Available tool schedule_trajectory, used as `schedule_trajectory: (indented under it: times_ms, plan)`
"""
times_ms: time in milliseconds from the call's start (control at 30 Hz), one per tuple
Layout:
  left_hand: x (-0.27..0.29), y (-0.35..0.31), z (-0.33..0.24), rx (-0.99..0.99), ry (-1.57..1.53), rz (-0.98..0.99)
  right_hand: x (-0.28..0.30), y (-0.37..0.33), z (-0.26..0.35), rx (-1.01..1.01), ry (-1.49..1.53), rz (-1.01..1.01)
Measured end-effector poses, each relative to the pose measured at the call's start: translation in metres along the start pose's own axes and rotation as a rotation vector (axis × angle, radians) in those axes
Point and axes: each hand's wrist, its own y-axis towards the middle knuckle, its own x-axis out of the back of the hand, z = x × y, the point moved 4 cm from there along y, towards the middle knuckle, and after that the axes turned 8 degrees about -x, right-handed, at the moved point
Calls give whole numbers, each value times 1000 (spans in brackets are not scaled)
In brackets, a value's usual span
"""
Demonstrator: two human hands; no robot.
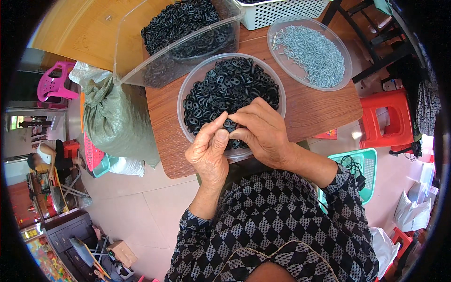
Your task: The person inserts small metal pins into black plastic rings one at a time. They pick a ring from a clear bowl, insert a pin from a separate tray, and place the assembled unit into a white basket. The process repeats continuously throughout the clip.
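Between the fingertips of both hands is a small black plastic piece with holes (229, 124). My left hand (210, 152) pinches it from the left, thumb and forefinger closed on its edge. My right hand (263, 131) grips it from the other side, its fingers curled. Both hands are over the near part of a round clear tub (182, 94), which is heaped with black pieces (225, 87) of like shape. Whether a screw sits in the held piece is hidden by my fingers.
The tub stands on a brown wooden table (319, 113). A shallow round tray (348, 70) of silvery screws lies at the back right, a clear bin (117, 51) of black pieces at the back left. A green sack (115, 122), red stool (387, 117) and green basket (371, 174) flank the table.
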Motion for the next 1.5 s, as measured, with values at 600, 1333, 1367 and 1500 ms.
schedule_trajectory:
  times_ms: [600,1333,1367,1500]
  plan:
    - [-7,-8,4,-247,157,-38,0,-4,6,9,15,-20]
    - [-101,24,-210,-818,92,773,95,109,-120,-501,-92,-205]
    - [-105,19,-210,-782,90,680,96,126,-137,-509,-150,-227]
    - [-114,-1,-208,-657,134,389,108,189,-166,-212,-684,-239]
